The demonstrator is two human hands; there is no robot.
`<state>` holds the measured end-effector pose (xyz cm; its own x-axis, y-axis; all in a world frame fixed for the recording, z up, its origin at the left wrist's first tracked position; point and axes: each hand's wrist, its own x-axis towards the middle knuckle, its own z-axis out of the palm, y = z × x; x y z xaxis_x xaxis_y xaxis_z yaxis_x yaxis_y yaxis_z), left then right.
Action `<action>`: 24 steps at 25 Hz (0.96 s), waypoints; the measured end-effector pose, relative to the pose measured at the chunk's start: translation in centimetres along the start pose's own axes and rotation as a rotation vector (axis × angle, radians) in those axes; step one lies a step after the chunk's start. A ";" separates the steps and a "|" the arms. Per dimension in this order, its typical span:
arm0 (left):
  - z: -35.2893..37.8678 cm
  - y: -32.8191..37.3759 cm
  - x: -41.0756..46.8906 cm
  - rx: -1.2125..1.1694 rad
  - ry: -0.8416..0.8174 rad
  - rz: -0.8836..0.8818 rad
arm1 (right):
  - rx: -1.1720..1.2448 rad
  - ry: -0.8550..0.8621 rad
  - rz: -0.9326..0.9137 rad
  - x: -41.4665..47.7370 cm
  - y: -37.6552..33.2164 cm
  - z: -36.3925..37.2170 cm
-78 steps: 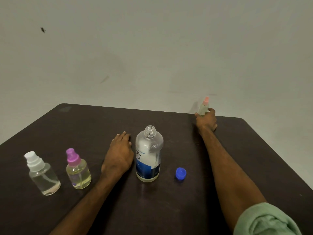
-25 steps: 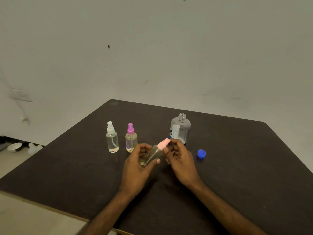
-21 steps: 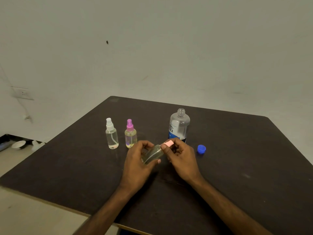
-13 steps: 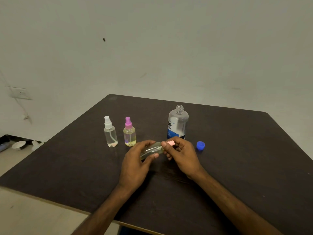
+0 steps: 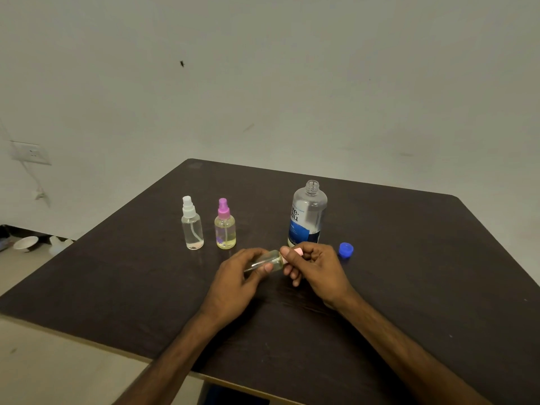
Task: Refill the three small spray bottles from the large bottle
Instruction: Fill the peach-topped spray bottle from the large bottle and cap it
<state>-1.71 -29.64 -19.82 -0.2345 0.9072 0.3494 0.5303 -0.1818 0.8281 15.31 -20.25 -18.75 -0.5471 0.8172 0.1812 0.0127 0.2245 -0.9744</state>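
A small clear spray bottle with a pink top lies nearly level between both hands, just above the dark table. My left hand grips its body. My right hand pinches the pink top with thumb and fingers. Behind them the large clear bottle with a blue label stands upright and uncapped. Its blue cap lies on the table to the right. A white-topped spray bottle and a purple-topped one with yellowish liquid stand upright at the left.
The table's near edge runs diagonally at lower left, with floor below. A white bowl and pale items sit on the floor at far left. A wall socket with a hanging cord is on the wall.
My right hand fetched the pink-topped bottle from the table's far edge; both hands now hold it. Over the last second it tilted flatter and my right fingers closed over the top.
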 end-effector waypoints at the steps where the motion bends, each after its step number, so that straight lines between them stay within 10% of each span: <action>1: -0.2 0.0 0.0 0.002 -0.018 -0.004 | -0.004 -0.011 0.000 0.0 0.0 0.0; 24: -0.6 0.3 -0.4 -0.012 -0.055 -0.040 | 0.023 -0.047 -0.003 -0.1 -0.1 0.3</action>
<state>-1.99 -30.28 -19.47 -0.2100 0.9333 0.2912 0.5117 -0.1489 0.8462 15.07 -20.49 -18.72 -0.5857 0.7908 0.1778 -0.0080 0.2137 -0.9769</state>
